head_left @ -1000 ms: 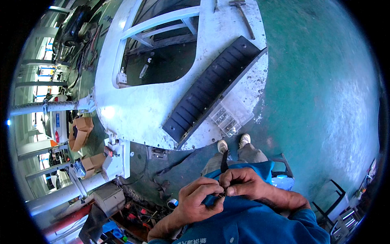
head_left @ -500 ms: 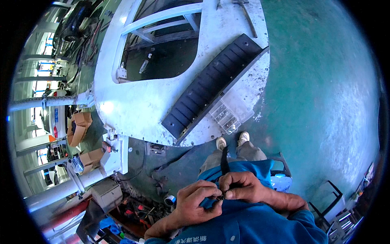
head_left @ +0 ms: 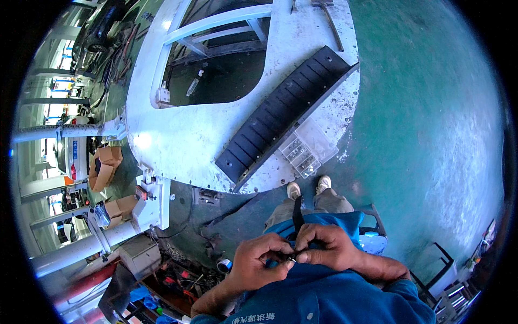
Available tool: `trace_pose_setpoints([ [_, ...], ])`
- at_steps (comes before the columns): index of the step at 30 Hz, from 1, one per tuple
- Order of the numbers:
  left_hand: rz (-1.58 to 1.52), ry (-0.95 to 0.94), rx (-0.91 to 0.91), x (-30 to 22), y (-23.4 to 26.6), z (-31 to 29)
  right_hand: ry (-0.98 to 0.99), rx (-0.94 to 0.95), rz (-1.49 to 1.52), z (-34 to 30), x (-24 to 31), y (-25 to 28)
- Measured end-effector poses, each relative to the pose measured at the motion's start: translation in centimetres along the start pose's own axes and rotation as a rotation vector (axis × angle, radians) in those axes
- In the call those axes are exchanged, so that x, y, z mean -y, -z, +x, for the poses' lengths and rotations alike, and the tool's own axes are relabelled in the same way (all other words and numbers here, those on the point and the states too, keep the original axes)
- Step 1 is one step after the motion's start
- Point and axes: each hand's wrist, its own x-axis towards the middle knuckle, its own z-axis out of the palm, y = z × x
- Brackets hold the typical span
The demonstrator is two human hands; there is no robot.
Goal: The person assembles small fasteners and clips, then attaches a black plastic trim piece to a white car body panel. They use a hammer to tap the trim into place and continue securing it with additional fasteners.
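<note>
Close to my blue shirt, my left hand and my right hand meet fingertip to fingertip. Pinched between them is a small dark piece with a bright tip, mostly covered by the fingers; its exact kind does not show. A black strap hangs just beyond my right hand. Farther off, a long black ribbed plastic panel lies slanted across a white metal platform. Against its near right side sits a clear compartment box holding small parts, its lid folded open.
The platform has a large cutout, through which a plastic bottle shows. A thin bar lies at its far right. Cardboard boxes and a cluttered tool cart stand on the left. Beside my right leg is a blue-and-black object.
My left hand has turned slightly, its fingers less curled over the small piece, and a bright tip now shows. My right hand keeps its pinch nearly unmoved.
</note>
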Motion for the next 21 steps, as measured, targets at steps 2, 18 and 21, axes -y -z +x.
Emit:
trace_pose_setpoints([
  [2,-0.114,0.068,0.022,0.6,0.1,-0.2,0.121,0.002,-0.073,0.4,0.1,0.2],
  [18,-0.099,0.026,-0.143,1.8,-0.4,-1.0,0.381,-0.041,-0.33,1.0,0.1,0.8],
  [21,0.042,-0.108,-0.131,0.6,-0.4,-0.4,0.358,-0.061,-0.295,1.0,0.1,0.7],
])
